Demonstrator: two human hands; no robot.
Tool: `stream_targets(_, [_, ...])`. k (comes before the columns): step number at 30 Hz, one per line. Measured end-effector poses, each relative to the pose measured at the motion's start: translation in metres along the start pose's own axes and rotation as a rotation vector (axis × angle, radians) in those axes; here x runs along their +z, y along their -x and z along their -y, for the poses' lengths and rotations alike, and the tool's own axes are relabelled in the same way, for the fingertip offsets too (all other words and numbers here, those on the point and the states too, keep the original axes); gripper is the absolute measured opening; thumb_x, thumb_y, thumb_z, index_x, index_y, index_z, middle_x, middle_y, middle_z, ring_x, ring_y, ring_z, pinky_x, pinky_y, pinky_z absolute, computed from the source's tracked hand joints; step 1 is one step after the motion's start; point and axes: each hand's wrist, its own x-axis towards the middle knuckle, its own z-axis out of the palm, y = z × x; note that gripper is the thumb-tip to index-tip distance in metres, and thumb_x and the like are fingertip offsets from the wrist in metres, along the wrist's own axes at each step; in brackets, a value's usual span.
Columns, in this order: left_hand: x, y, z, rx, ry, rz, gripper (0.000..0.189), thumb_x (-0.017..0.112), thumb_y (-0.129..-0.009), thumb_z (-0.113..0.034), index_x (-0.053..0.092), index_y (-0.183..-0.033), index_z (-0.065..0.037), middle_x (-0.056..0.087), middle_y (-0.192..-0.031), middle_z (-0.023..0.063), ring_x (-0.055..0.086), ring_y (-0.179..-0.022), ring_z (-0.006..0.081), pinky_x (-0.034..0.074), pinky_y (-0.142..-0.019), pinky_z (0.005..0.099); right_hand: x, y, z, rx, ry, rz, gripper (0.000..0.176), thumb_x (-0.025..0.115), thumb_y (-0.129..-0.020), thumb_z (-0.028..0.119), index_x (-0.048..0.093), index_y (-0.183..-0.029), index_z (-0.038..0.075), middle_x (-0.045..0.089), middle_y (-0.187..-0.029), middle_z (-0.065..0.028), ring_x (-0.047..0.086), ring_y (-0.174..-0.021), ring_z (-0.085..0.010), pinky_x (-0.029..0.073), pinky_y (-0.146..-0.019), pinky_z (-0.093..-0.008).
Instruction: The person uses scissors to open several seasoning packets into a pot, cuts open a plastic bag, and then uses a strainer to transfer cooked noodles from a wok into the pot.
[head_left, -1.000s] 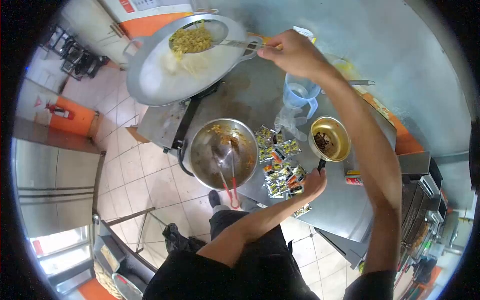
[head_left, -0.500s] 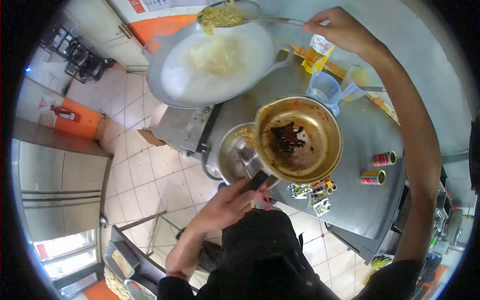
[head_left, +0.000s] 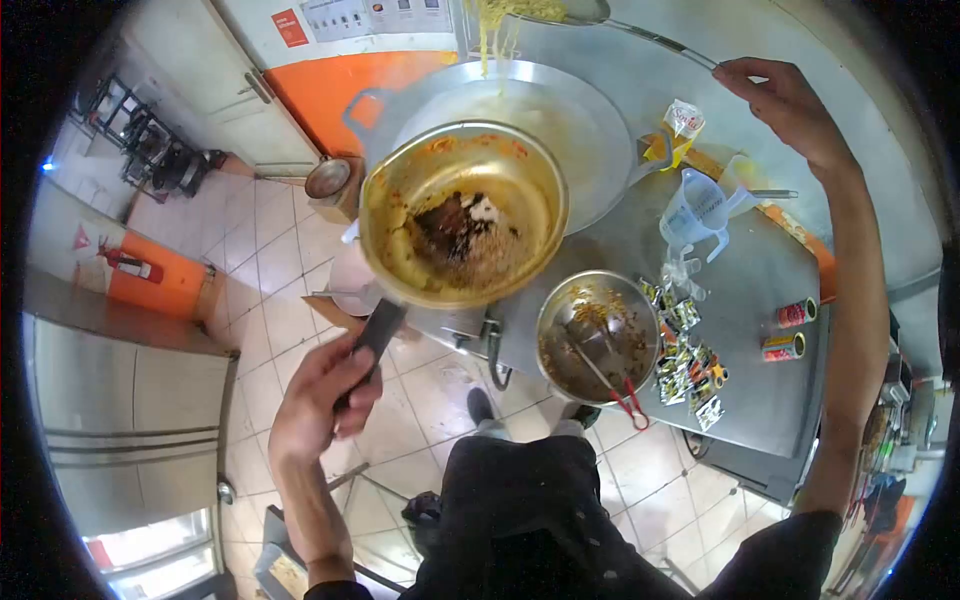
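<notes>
My left hand [head_left: 322, 395] is wrapped round the black handle of a deep saucepan [head_left: 540, 190], which it holds up in front of the large wok [head_left: 590, 130]. Dark sauce and pale powder [head_left: 465, 232] lie on the pan's bottom. High at the right, my right hand [head_left: 785, 105] grips the end of a long-handled strainer [head_left: 655, 38]. Noodles [head_left: 510, 18] sit in the strainer and hang in strands over the wok. Part of the wok's white, steaming contents is hidden behind the saucepan.
A steel bowl [head_left: 548, 365] with food scraps and red-handled tongs [head_left: 628, 400] stands on the steel counter [head_left: 745, 285]. Torn sachets [head_left: 680, 370], two cans [head_left: 797, 313], plastic jugs [head_left: 692, 205] and an oil pouch [head_left: 682, 125] are to the right.
The saucepan has moved left and forward from over the steel bowl to in front of the wok. The strainer of noodles has shifted right and higher in view. The camera view has turned slightly.
</notes>
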Motion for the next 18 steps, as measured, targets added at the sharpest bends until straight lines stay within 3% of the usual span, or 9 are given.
stream_targets(1, [-0.013,-0.011,-0.003,0.023,-0.008,0.032,0.036,0.05,-0.101,-0.021,0.052,-0.133,-0.004,0.04,-0.066,-0.004,0.029,-0.043,0.0031,0.02,-0.038,0.02,-0.001,0.003,0.009,-0.004,0.021,-0.02,0.04,0.067,-0.087,0.052,0.074,-0.109,0.019,0.052,-0.069,0.0047,0.042,-0.06,-0.0039,0.033,-0.048,-0.0206])
stream_targets(2, [-0.021,-0.02,-0.008,0.022,-0.018,0.038,0.036,0.05,-0.101,-0.021,0.052,-0.133,-0.004,0.04,-0.066,-0.004,0.029,-0.043,0.0031,0.02,-0.038,0.02,-0.002,0.006,0.022,0.035,0.063,-0.023,0.033,0.064,-0.094,0.038,0.072,-0.11,0.01,0.055,-0.071,0.0078,0.037,-0.059,-0.0023,0.031,-0.05,-0.0212])
stream_targets(10, [-0.031,-0.097,-0.017,-0.011,0.127,0.356,0.03,0.049,-0.1,-0.019,0.055,-0.128,-0.008,0.043,-0.072,-0.0061,0.033,-0.051,0.0019,0.022,-0.041,0.0182,-0.027,0.031,0.08,0.075,0.132,-0.081,0.038,0.064,-0.094,0.044,0.07,-0.115,0.013,0.05,-0.068,0.0092,0.034,-0.058,-0.0013,0.028,-0.048,-0.0208])
stream_targets(14, [-0.02,-0.114,-0.012,-0.034,0.108,0.331,0.02,0.047,-0.101,-0.017,0.057,-0.115,-0.008,0.044,-0.071,-0.0055,0.033,-0.053,0.0022,0.024,-0.042,0.0189,-0.038,0.044,0.105,0.103,0.173,-0.099,0.04,0.063,-0.093,0.047,0.069,-0.117,0.015,0.048,-0.067,0.0099,0.033,-0.058,-0.0008,0.026,-0.047,-0.0206])
stream_targets(18, [-0.02,-0.132,-0.006,-0.029,0.157,0.371,0.02,0.046,-0.101,-0.017,0.057,-0.114,-0.006,0.044,-0.071,-0.0056,0.034,-0.054,0.0021,0.025,-0.043,0.019,-0.04,0.061,0.136,0.139,0.226,-0.085,0.042,0.063,-0.093,0.048,0.069,-0.117,0.015,0.047,-0.066,0.0102,0.033,-0.058,-0.0007,0.025,-0.048,-0.0207])
